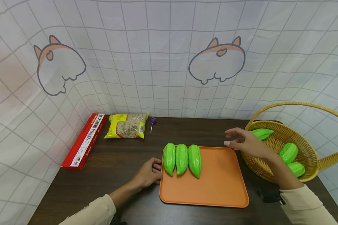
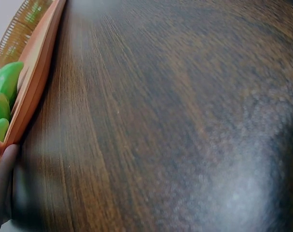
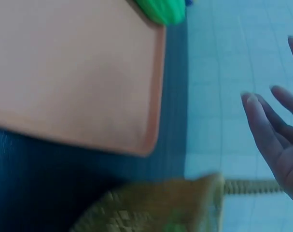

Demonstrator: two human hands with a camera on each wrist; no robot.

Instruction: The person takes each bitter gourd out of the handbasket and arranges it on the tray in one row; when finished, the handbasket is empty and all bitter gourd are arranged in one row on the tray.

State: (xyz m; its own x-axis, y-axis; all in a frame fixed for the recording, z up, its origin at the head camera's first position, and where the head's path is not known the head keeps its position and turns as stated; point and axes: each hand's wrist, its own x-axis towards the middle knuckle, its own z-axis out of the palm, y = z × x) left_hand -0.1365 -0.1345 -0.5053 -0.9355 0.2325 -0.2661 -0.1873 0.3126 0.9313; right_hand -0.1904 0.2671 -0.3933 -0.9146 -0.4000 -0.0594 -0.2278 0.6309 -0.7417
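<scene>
Three glossy green gourd-like pieces (image 1: pixel 181 159), ridged and tapered, lie side by side at the left end of an orange tray (image 1: pixel 219 178). My left hand (image 1: pixel 148 173) grips the tray's left edge; in the left wrist view a finger (image 2: pixel 5 169) and a second fingertip meet at the rim. Between the tray's far right corner and a wicker basket (image 1: pixel 312 150), my right hand (image 1: pixel 248 142) hovers with relaxed fingers and holds nothing. Several more green gourd-like pieces (image 1: pixel 288 152) sit in the basket, partly hidden by the right arm. The right wrist view shows that hand's fingers (image 3: pixel 262 128) apart from the tray.
A red pasta box (image 1: pixel 84 140) lies at the table's left edge. Beside it are a yellow bag of dry food (image 1: pixel 128 126) and a purple lollipop (image 1: pixel 153 121). The basket's tall handle (image 1: pixel 298 103) arches up at the right. A tiled-pattern curtain (image 1: pixel 169 62) hangs behind the table.
</scene>
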